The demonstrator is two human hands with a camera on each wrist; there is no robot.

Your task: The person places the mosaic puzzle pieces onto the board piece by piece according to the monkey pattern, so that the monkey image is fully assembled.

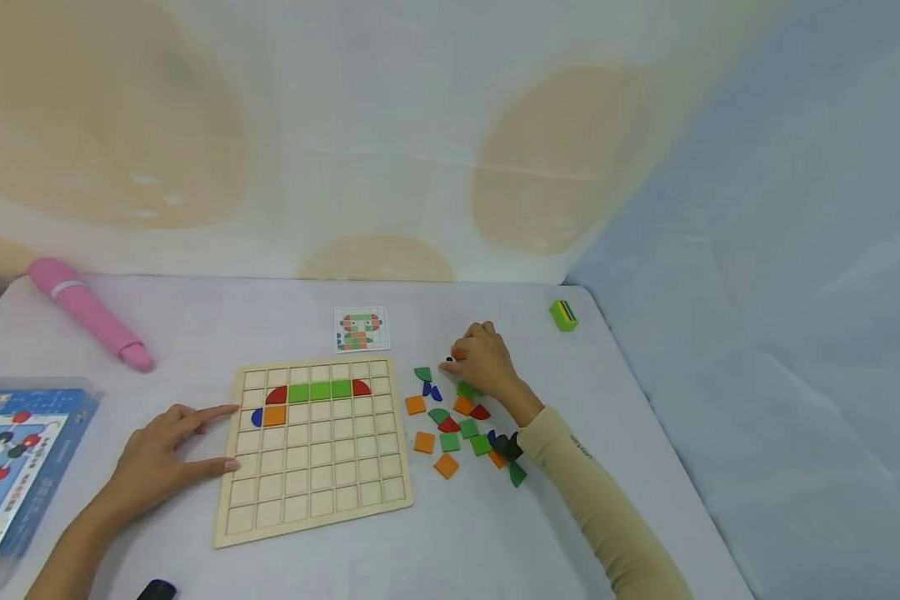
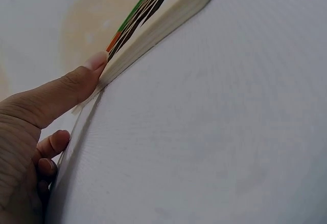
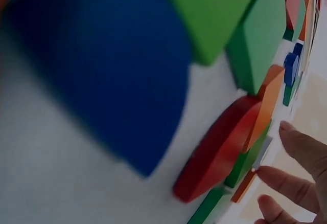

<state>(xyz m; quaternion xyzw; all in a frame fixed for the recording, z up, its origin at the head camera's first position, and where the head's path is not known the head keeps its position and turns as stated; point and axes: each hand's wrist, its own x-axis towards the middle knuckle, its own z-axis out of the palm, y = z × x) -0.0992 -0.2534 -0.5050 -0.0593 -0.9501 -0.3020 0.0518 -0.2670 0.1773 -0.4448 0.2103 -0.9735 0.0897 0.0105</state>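
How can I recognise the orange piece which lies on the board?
Find the wooden grid board the left hand touches. In the head view, directly below its leftmost red piece sits the orange square, with a blue piece at its left. No other piece on the board is orange.

Grid board (image 1: 320, 455): tan, square-lined. On board: three green tiles (image 1: 320, 391), two red tiles (image 1: 277, 396), one orange tile (image 1: 274, 416), one blue tile (image 1: 257, 417). Right of board: loose pieces (image 1: 468, 428), mixed orange/green/red/blue.

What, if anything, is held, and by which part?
The left hand only touches the board, at its left edge. Whether the right hand grips the orange piece nearest it cannot be told.
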